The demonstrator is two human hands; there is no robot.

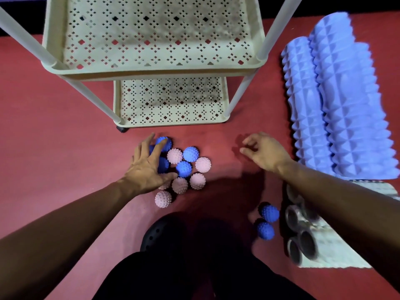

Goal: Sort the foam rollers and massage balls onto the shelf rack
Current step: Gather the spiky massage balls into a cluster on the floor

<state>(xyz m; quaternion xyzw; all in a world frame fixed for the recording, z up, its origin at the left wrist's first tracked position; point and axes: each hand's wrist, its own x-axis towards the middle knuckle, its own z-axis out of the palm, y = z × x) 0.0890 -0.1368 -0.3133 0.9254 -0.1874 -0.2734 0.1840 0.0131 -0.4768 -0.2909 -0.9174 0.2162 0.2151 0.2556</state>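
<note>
Nearest the camera: the person's dark-clad legs and a dark perforated shoe at the bottom middle, over the red floor.
Left hand: the left hand lies spread on top of the ball cluster, fingers straight and fanned over the blue balls, thumb pointing toward the pink ones; nothing is gripped.
Right hand: the right hand hangs above bare floor right of the cluster, fingers loosely curled, holding nothing.
Ball cluster: spiky blue massage balls and pink massage balls packed together on the floor just in front of the rack, several touching; one pink ball sits at the near edge.
Stray balls: two blue balls lie together nearer the camera, beside the right forearm.
Foam rollers: two large lilac ridged foam rollers lie side by side, touching, on the floor right of the rack.
Small rollers: grey hollow-ended rollers, blurred, rest on a pale mat under the right forearm.
Shelf rack: the cream shelf rack stands ahead, its two visible perforated tiers holding none of the items.
</note>
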